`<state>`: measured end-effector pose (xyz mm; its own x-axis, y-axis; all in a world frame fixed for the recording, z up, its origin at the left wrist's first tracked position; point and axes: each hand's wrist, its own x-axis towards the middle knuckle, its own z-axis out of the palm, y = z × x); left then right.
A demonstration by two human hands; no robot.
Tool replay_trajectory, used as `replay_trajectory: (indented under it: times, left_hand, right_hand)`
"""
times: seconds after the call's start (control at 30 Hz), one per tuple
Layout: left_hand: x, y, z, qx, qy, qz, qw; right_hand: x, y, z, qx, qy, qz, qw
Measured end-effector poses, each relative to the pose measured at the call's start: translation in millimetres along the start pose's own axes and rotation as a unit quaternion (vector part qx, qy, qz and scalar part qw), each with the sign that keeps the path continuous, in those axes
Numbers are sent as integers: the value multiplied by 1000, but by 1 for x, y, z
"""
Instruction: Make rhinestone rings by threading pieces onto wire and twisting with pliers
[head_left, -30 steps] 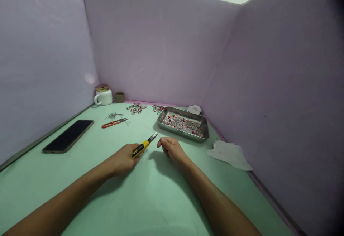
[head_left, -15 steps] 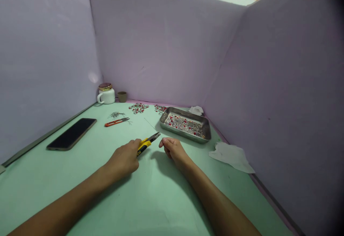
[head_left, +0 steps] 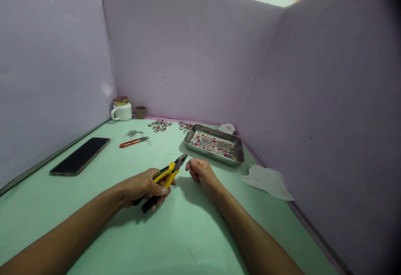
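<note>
My left hand (head_left: 147, 187) is closed around yellow-and-black pliers (head_left: 163, 177), whose jaws point up and to the right. A thin wire (head_left: 176, 154) runs left from beside the jaw tips; I cannot tell whether the jaws clamp it. Just right of the jaws, my right hand (head_left: 202, 170) pinches the wire's other end between thumb and fingers. Behind my right hand stands a metal tray (head_left: 213, 156) with small clear and red beads (head_left: 214, 141) scattered over its bottom.
Orange-handled thread snips (head_left: 133, 142) lie at left, near a pile of wire pieces (head_left: 134, 133). A phone (head_left: 80, 157) rests farther left. Red-and-clear beaded pieces (head_left: 159, 125), a white mug (head_left: 122, 111) and a small brown cup (head_left: 140, 112) are behind. White paper (head_left: 267, 181) lies right.
My left hand has turned the pliers over, so both handles now show. The wire has swung from a slant to nearly level, while my right hand has stayed almost in place.
</note>
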<state>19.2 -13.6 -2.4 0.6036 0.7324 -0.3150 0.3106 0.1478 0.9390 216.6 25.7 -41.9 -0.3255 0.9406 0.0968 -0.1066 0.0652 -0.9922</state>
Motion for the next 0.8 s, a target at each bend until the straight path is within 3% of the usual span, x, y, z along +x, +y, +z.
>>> replay_trajectory:
  times: [0.17, 0.3, 0.43, 0.5, 0.6, 0.8]
  left_hand:
    - [8, 3, 2, 257, 148, -12, 955]
    - [13, -1, 5, 345, 230, -42, 909]
    - [13, -6, 10, 391, 270, -80, 876]
    - [13, -6, 11, 393, 274, -81, 874]
    - [12, -3, 9, 363, 251, -55, 896]
    - [1, 8, 3, 211, 97, -5, 973]
  right_hand:
    - [0, 0, 3, -17, 28, 24, 999]
    - [0, 2, 7, -31, 51, 55, 997]
    - [0, 5, 9, -56, 65, 68, 994]
    - [1, 6, 9, -69, 68, 63, 993]
    - [1, 4, 6, -71, 61, 48, 994]
    - [-1, -1, 5, -21, 21, 7, 1000]
